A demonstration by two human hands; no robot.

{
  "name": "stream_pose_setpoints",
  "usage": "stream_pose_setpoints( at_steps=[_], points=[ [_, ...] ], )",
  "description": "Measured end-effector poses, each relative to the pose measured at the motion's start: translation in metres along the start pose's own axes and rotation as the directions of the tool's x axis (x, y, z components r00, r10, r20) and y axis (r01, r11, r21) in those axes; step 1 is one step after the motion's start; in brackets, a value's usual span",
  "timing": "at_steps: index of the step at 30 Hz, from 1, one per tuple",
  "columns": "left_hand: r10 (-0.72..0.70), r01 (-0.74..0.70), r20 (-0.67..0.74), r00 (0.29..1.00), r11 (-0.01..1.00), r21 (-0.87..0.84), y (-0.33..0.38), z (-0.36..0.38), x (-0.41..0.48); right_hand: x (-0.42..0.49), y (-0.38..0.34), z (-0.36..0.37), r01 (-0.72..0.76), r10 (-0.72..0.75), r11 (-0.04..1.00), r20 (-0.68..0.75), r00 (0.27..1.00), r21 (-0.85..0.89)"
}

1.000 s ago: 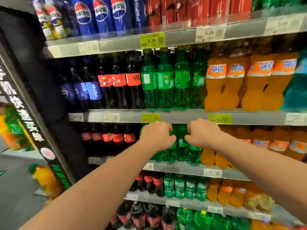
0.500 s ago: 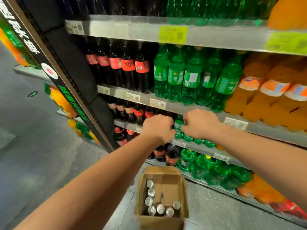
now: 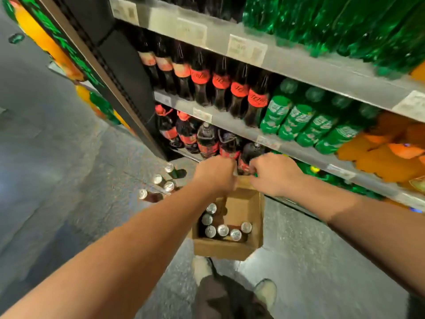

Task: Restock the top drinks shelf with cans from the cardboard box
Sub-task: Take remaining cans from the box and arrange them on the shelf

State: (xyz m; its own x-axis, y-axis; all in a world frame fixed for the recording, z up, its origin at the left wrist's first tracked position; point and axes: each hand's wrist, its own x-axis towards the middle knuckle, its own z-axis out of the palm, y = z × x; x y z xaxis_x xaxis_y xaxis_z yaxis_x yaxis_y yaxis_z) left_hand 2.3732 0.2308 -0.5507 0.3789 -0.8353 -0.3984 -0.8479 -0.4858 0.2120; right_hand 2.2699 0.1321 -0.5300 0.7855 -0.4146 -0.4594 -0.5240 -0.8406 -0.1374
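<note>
An open cardboard box (image 3: 230,250) stands on the floor in front of the shelving, with several silver-topped cans (image 3: 222,230) upright along its left and near sides. My left hand (image 3: 216,174) and my right hand (image 3: 274,174) hover side by side over the box's far edge, backs up. The fingers of both are curled under, and I see nothing in either hand. The top drinks shelf is out of view.
Several more cans (image 3: 161,180) stand loose on the grey floor left of the box. Low shelves (image 3: 299,65) hold dark cola bottles (image 3: 207,139), green bottles (image 3: 305,120) and orange bottles (image 3: 379,153). My shoes (image 3: 202,268) stand just behind the box.
My view has tilted down from the upper shelves to the floor. Both hands have dropped with it and now sit over the box, fingers curled throughout.
</note>
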Motion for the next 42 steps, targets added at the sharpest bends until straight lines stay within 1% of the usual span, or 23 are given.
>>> stream_pose_setpoints(
  at_steps=[6,11,14,16,17,19,22,25,27,28,29,31,32,33,34,36,40,42],
  points=[
    [0.028,-0.017,0.151,0.988,0.997,-0.078,-0.038,0.076,0.049,0.045,0.015,0.077,-0.069,0.053,0.987,0.111,0.992,0.146],
    [0.075,-0.043,0.222,0.972,0.988,-0.15,-0.056,0.169,0.082,0.088,0.037,0.167,-0.144,0.109,0.978,0.219,0.97,0.152],
    [0.077,-0.018,0.285,0.955,0.979,-0.203,-0.059,0.235,0.095,0.107,0.045,0.227,-0.145,0.093,0.977,0.297,0.95,0.158],
    [0.07,0.006,0.327,0.943,0.974,-0.227,-0.06,0.283,0.102,0.122,0.049,0.271,-0.108,0.044,0.983,0.384,0.922,0.147],
    [0.061,0.019,0.342,0.938,0.974,-0.225,-0.06,0.307,0.105,0.13,0.051,0.293,-0.079,0.023,0.99,0.424,0.906,0.115],
    [0.069,0.003,0.359,0.931,0.981,-0.194,-0.061,0.356,0.11,0.146,0.054,0.336,0.001,-0.002,1.0,0.446,0.895,0.003],
    [0.138,-0.11,0.369,0.919,0.989,-0.094,-0.06,0.417,0.119,0.163,0.064,0.386,0.113,-0.016,0.979,0.49,0.872,-0.171],
    [0.16,-0.164,0.373,0.914,0.986,-0.021,-0.057,0.464,0.128,0.18,0.072,0.43,0.219,-0.018,0.93,0.559,0.829,-0.295],
    [0.194,-0.221,0.405,0.894,0.975,0.02,-0.053,0.484,0.129,0.187,0.072,0.452,0.185,0.033,0.935,0.594,0.804,-0.303],
    [0.193,-0.23,0.371,0.908,0.972,0.056,-0.051,0.493,0.129,0.189,0.071,0.461,0.135,0.069,0.949,0.607,0.792,-0.284],
    [0.194,-0.224,0.327,0.925,0.973,0.057,-0.05,0.504,0.128,0.19,0.073,0.467,0.091,0.091,0.961,0.611,0.787,-0.261],
    [0.2,-0.218,0.254,0.946,0.975,0.043,-0.045,0.517,0.133,0.189,0.076,0.48,0.055,0.072,0.978,0.572,0.817,-0.201],
    [0.207,-0.222,0.253,0.945,0.975,0.031,-0.044,0.521,0.135,0.188,0.076,0.487,0.055,0.068,0.978,0.552,0.831,-0.202],
    [0.208,-0.223,0.289,0.934,0.975,0.019,-0.041,0.521,0.138,0.189,0.076,0.494,0.071,0.076,0.967,0.542,0.837,-0.244],
    [0.195,-0.209,0.355,0.915,0.978,0.002,-0.037,0.523,0.141,0.189,0.076,0.501,0.091,0.094,0.948,0.542,0.835,-0.305],
    [0.154,-0.164,0.384,0.91,0.986,-0.007,-0.035,0.531,0.145,0.194,0.075,0.515,0.109,0.134,0.916,0.551,0.824,-0.386],
    [0.069,-0.087,0.423,0.904,0.996,0.024,-0.038,0.537,0.144,0.203,0.078,0.528,0.068,0.174,0.923,0.569,0.804,-0.379],
    [0.038,-0.066,0.441,0.897,0.997,0.047,-0.038,0.54,0.145,0.204,0.079,0.531,0.064,0.166,0.927,0.556,0.814,-0.37]
  ],
)
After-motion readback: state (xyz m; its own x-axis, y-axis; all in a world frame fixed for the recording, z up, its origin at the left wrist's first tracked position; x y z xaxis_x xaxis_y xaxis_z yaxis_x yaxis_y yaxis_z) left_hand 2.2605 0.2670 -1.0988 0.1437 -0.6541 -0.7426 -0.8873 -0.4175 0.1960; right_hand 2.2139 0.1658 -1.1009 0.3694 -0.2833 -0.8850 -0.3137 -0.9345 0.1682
